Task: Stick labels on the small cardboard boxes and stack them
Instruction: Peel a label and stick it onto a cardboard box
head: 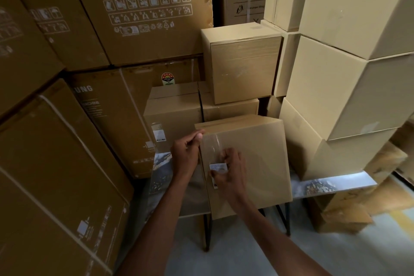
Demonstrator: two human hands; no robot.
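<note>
box [253, 159], on bench [331, 184]: left grip [187, 152] pinches corner; right grip [228, 170] seemingly pressing label [217, 167]; risk: creased label if rushed.

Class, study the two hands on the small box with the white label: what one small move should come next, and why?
Probably press the white label flat. The right hand has its fingers curled over the label on the small box, while the left hand grips the box's upper left corner, steadying it. Part of the label is hidden, so whether it is fully stuck cannot be told.
</note>
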